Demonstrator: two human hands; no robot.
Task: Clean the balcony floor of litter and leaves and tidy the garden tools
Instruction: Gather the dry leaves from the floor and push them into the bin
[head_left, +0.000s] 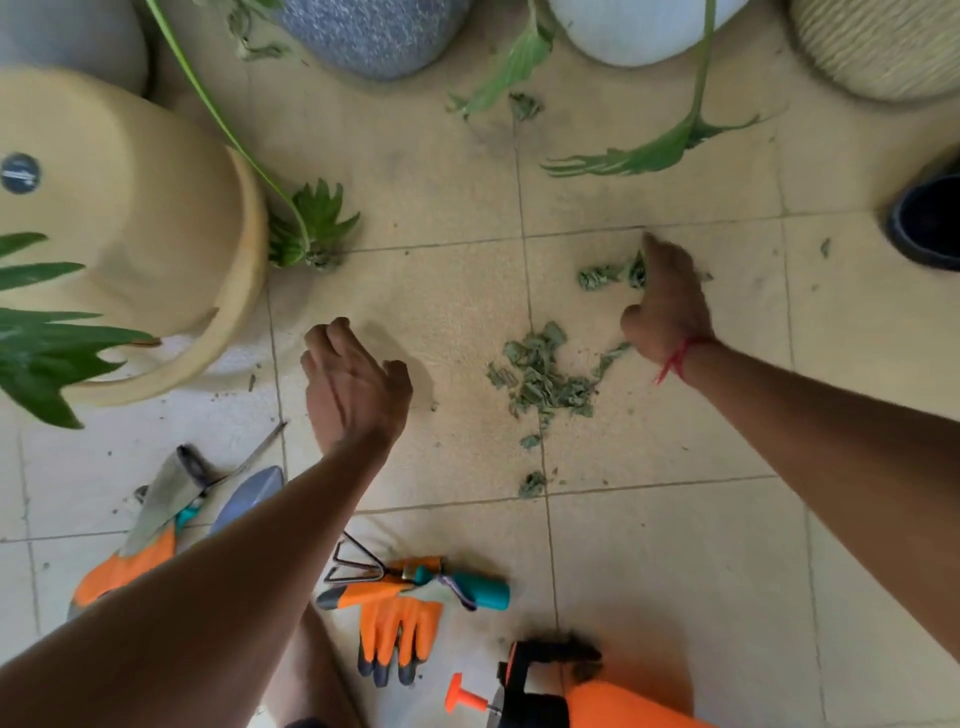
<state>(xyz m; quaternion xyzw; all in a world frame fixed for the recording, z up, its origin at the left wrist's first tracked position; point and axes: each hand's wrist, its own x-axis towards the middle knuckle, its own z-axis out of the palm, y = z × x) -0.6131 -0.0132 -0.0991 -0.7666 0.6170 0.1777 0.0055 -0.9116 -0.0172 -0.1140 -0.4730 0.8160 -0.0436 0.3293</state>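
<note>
Two clumps of leaf scraps lie on the floor (675, 571): a big pile (540, 374) between the hands and a small clump (602, 275) at the right hand (670, 301). Its fingers reach down into that clump, but I cannot tell whether they pinch any. The left hand (353, 379) hovers apart from the pile, fingers loosely curled, holding nothing. The scraps look dry, light and crumbly. They would likely scatter if flicked, so sweep them together with cupped fingers and scoop from beneath. Gloves (400, 623), rake (358, 569) and trowel (249, 493) lie nearer the person.
</note>
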